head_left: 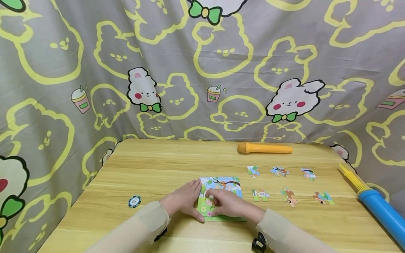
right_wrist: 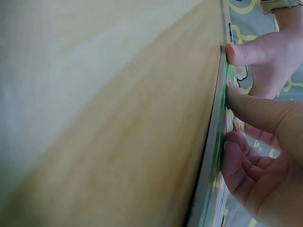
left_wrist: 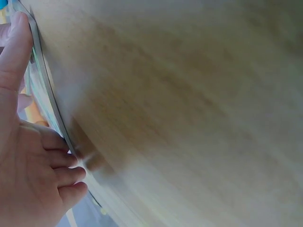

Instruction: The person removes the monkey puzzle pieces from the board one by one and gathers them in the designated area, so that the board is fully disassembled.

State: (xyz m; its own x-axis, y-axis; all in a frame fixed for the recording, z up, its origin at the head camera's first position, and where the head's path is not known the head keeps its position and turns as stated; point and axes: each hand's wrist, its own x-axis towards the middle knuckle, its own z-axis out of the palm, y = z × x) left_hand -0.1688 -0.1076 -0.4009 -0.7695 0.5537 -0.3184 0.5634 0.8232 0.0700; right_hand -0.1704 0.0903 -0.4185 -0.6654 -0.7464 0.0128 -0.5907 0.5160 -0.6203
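A square picture puzzle board (head_left: 226, 219) lies flat near the table's front, with a garden scene and a green border. Along its left edge rests my left hand (head_left: 184, 199), fingers extended and thumb at the lower left corner; the left wrist view shows the left hand (left_wrist: 35, 175) beside the board's rim. Over the board, my right hand (head_left: 229, 203) has its thumb and bent index finger around a puzzle piece at the lower left, mostly hidden by the fingers. In the right wrist view, the right hand's thumb (right_wrist: 253, 109) touches the board and the other fingers curl.
Right of the board lie several loose puzzle pieces (head_left: 261, 195) in two rows. An orange microphone-shaped stick (head_left: 265, 148) lies at the back. A blue tube with a yellow tip (head_left: 379, 207) lies along the right edge. A poker chip (head_left: 134, 201) sits left. A patterned curtain (head_left: 177, 63) hangs behind.
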